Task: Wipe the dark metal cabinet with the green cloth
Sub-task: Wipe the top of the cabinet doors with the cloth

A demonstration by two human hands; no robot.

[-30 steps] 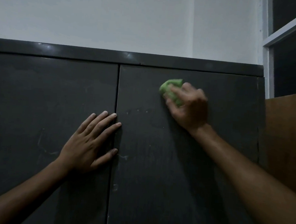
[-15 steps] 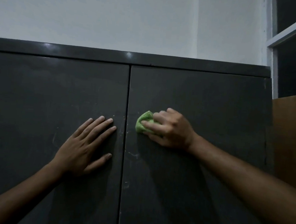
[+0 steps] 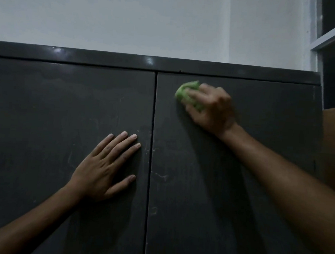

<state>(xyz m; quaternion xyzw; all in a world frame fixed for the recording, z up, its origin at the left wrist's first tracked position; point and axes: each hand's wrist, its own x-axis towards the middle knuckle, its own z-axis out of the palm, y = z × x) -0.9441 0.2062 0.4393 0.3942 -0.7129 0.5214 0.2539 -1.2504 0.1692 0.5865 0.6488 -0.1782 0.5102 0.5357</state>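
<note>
Wiping the dark metal cabinet (image 3: 237, 190), high on the right door, just below the top edge and a little right of the seam (image 3: 150, 165) between the 2 doors. Gripping the green cloth (image 3: 186, 93) bunched into a wad in the right hand (image 3: 211, 108), fingers curled round it and pressing it against the metal; blurring there, so the exact finger placement cannot be told. Wadding the cloth this way probably giving a firm pad to push through, rather than a loose sheet that would slide under the palm.

Resting the left hand (image 3: 105, 170) flat on the left door, fingers straight and spread, holding nothing, fingertips pointing up toward the seam and stopping just short of it. Likely bracing the body for the high reach, and perhaps keeping the left door from rattling or giving way while pressure goes onto the right one.

Showing pale scuffs and specks on both doors near the seam, around and below the left hand's level, so much of the surface is judged as not yet clean. Standing behind the cabinet, a pale wall (image 3: 130, 16); at the right edge, a white window frame (image 3: 316, 47) and a brown panel (image 3: 334, 147) just beside the cabinet's side.
</note>
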